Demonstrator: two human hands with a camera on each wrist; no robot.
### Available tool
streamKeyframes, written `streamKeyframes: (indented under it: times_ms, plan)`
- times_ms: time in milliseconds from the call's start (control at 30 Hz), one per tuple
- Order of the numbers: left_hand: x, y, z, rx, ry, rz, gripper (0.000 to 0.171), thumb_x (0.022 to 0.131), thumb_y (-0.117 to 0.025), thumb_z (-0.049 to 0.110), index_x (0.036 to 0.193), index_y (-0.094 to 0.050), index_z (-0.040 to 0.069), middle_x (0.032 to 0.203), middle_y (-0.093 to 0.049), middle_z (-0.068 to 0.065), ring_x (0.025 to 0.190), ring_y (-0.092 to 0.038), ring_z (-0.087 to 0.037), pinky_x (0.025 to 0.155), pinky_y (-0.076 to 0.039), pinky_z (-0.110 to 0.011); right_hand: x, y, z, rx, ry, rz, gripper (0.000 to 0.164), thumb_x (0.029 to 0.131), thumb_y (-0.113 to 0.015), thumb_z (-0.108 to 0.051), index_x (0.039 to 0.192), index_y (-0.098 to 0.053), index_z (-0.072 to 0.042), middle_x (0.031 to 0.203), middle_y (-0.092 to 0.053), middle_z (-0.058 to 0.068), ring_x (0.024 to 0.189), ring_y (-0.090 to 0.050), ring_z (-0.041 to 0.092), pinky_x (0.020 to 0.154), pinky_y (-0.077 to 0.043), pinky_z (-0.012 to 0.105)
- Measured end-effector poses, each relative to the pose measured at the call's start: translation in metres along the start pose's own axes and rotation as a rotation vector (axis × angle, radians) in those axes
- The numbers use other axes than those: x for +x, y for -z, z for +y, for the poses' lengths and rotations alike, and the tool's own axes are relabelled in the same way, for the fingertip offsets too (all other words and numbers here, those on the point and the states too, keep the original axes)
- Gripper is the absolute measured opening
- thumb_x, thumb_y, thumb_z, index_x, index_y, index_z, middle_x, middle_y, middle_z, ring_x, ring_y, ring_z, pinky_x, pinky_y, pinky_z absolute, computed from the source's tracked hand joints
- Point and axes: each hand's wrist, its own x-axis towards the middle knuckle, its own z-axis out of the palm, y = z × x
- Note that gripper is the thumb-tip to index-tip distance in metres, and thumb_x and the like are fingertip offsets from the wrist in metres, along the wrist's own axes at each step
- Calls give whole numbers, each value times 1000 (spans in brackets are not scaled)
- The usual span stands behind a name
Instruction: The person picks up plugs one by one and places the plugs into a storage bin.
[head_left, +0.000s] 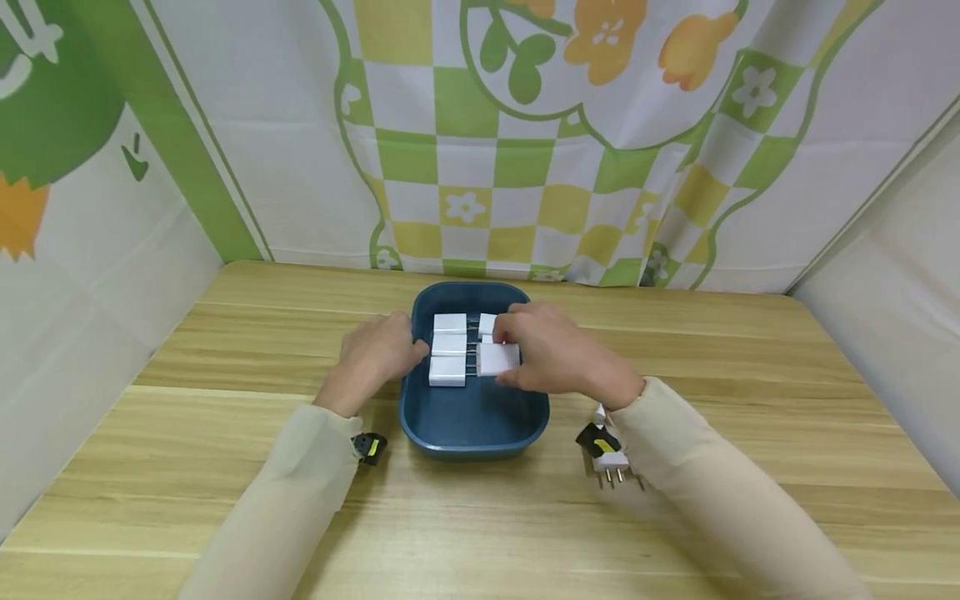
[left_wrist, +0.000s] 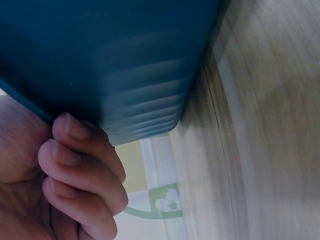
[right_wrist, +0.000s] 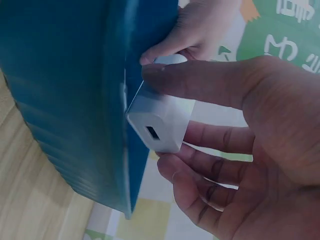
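My right hand [head_left: 551, 346] pinches a white USB charger [head_left: 498, 359] over the right part of a dark blue bin [head_left: 472, 451]. In the right wrist view the charger [right_wrist: 162, 112] shows its USB slot, with the thumb on one face and fingers on the opposite one. My left hand [head_left: 381, 354] grips the bin's left rim, thumb over the inside and curled fingers [left_wrist: 85, 165] against the outer wall. Inside the bin, three white chargers [head_left: 448, 345] lie in a left column, metal pins pointing right. More white chargers [head_left: 487, 323] are partly hidden behind my right hand.
On the wooden table [head_left: 262, 467], a white plug [head_left: 611, 461] with metal pins lies by my right forearm. Small black devices with yellow marks sit at the left wrist [head_left: 370, 448] and right wrist [head_left: 597, 440]. A patterned curtain [head_left: 517, 192] hangs behind the table.
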Motion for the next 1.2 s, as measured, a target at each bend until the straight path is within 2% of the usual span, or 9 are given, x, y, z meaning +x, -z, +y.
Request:
streamKeyframes:
  times_ms: [433, 833, 1200]
  plan:
    - [0, 1, 0, -4, 5, -1, 32, 98, -57, 25, 73, -62, 6, 62, -54, -5, 55, -52, -20, 50, -40, -31, 13, -16, 0, -93, -102, -68, 39, 78, -88, -29, 103, -69, -4, 95, -65, 6, 83, -57, 21, 72, -49, 36]
    - [0, 1, 1, -13, 9, -9, 33, 99, -57, 24, 72, -63, 6, 59, -52, -4, 52, -51, -18, 48, -39, -29, 17, -25, 2, -180, -112, -79, 34, 77, -88, -31, 90, -68, -8, 80, -60, 1, 73, -56, 20, 63, -44, 36]
    - [0, 0, 1, 3, 8, 7, 33, 98, -58, 27, 72, -62, 7, 63, -55, -6, 57, -53, -21, 50, -41, -32, 21, -31, 2, -258, -120, -91, 35, 74, -91, -34, 84, -66, -12, 77, -59, -1, 79, -59, 21, 76, -43, 43]
